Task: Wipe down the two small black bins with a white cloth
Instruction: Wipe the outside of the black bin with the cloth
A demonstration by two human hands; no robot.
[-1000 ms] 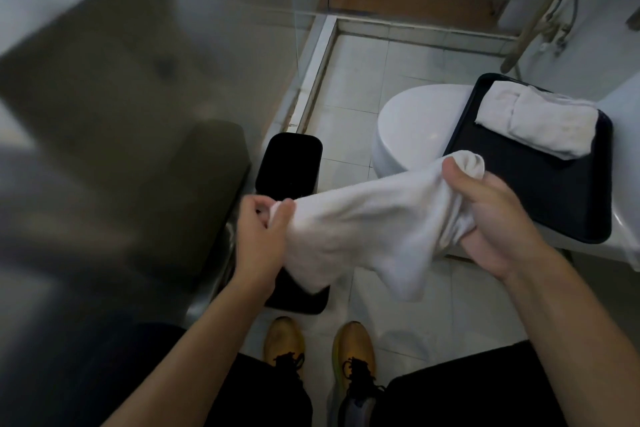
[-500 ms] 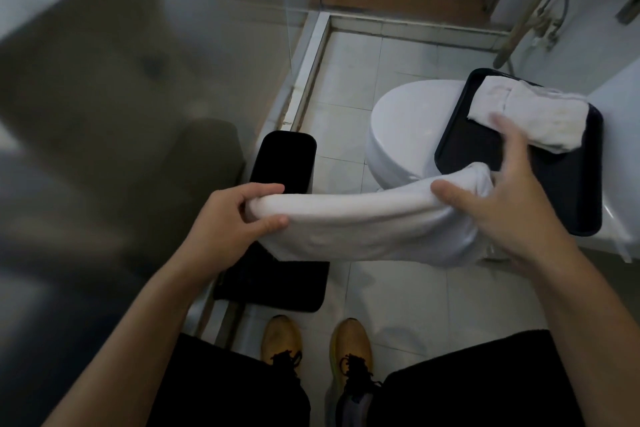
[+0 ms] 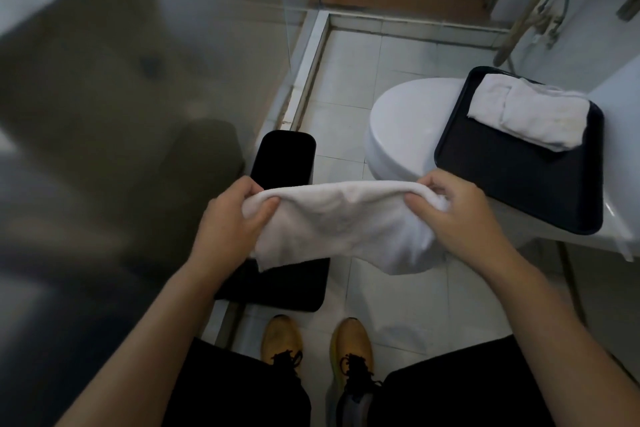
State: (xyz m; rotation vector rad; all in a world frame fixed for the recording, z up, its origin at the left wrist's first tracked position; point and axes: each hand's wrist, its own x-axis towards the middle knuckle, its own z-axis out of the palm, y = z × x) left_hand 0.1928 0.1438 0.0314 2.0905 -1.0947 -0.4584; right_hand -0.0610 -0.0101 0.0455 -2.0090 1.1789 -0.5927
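Note:
A white cloth (image 3: 341, 222) hangs stretched between my two hands above the floor. My left hand (image 3: 228, 222) grips its left end and my right hand (image 3: 457, 215) grips its right end, thumbs on the near side. Two small black bins stand on the floor by the glass wall: the far bin (image 3: 284, 158) shows its dark open top, and the near bin (image 3: 280, 284) is partly hidden behind the cloth and my left forearm. Neither hand touches a bin.
A white toilet (image 3: 405, 125) stands at right with a black tray (image 3: 519, 177) on it holding a second folded white cloth (image 3: 530, 114). A glass partition (image 3: 173, 80) is at left, with a raised sill (image 3: 308, 66) at its foot. My yellow shoes (image 3: 282, 340) are on the tiled floor.
My right hand drew back from the tray and took the cloth's right end again. Both hands have pulled the cloth out flat and level between them.

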